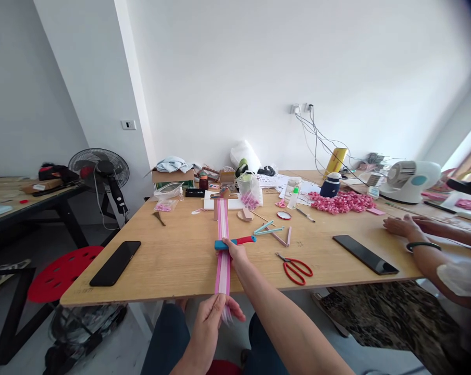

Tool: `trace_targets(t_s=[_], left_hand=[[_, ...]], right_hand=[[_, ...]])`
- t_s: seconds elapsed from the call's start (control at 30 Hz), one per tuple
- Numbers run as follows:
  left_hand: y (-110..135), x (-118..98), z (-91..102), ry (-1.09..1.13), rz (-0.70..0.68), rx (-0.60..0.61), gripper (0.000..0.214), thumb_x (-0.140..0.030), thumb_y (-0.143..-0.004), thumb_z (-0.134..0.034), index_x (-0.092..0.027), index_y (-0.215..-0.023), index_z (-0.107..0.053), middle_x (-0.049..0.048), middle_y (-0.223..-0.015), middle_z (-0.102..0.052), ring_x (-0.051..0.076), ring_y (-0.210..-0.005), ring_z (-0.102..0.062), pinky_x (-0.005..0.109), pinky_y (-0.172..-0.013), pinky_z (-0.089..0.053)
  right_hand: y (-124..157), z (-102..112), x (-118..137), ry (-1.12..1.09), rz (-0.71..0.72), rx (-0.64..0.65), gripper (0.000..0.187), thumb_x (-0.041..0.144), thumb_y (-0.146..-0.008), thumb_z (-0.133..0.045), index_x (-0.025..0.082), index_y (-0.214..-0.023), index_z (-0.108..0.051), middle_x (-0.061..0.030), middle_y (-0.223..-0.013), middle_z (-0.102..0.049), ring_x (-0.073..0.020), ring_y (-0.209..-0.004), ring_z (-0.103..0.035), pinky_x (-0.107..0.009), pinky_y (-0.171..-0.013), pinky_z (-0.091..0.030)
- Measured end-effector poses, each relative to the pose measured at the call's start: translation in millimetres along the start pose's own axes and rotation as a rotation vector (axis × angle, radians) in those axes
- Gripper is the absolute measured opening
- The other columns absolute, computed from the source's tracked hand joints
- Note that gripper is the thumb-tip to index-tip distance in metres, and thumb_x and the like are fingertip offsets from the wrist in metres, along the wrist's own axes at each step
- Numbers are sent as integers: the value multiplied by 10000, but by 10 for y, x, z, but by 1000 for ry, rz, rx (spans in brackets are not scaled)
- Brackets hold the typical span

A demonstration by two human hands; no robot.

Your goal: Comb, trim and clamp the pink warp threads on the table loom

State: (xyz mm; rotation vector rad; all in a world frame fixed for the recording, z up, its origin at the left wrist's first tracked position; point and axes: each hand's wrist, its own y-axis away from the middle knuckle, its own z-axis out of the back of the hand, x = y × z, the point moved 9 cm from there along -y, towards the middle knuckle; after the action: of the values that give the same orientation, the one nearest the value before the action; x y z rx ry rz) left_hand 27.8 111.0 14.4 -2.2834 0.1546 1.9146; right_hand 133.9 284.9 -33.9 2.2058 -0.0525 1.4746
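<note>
A long flat band of pink and white strands (223, 278) runs from a small wooden clamp-like piece (224, 194) at the back of the table to its front edge. My left hand (214, 315) is closed around the near end of the band, just off the edge, with loose ends poking out below. Farther up, my right hand (235, 250) grips a blue-and-red brush-like tool (222, 245), its blue head lying across the band. The underside of that head is hidden.
Red-handled scissors (297, 270) and a phone (364, 254) lie to the right; another phone (115, 263) lies left. Light-blue and pink sticks (269, 230) are near the middle. A co-worker's hands (401, 226) rest at the right. Pink material (341, 202) and a bottle (331, 185) stand behind.
</note>
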Motion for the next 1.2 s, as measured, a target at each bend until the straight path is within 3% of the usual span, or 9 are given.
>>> trace_targets(t_s=[0.53, 0.83, 1.2], left_hand=[[120, 79, -113, 168, 60, 16, 443, -532, -862, -538, -123, -759, -674, 69, -708, -686, 201, -663, -650, 317, -694, -473], [206, 350, -93, 293, 141, -17, 474, -567, -817, -587, -103, -754, -653, 70, -702, -675, 179, -583, -647, 314, -640, -486], [267, 623, -120, 330, 194, -12, 424, -533, -803, -620, -117, -720, -619, 43, -649, -645, 167, -553, -636, 282, -560, -470]], right_hand=[[616, 206, -196, -43, 10, 54, 211, 206, -741, -677, 194, -591, -529, -8, -429, -588, -185, -389, -587, -294, -414, -535], [910, 490, -389, -45, 48, 19, 239, 303, -653, -758, 197, -646, -545, 2, -495, -617, -194, -449, -621, -284, -426, -533], [1215, 619, -491, 34, 78, 83, 311, 434, -664, -729, 169, -617, -573, -54, -479, -630, -182, -393, -603, -253, -391, -480]])
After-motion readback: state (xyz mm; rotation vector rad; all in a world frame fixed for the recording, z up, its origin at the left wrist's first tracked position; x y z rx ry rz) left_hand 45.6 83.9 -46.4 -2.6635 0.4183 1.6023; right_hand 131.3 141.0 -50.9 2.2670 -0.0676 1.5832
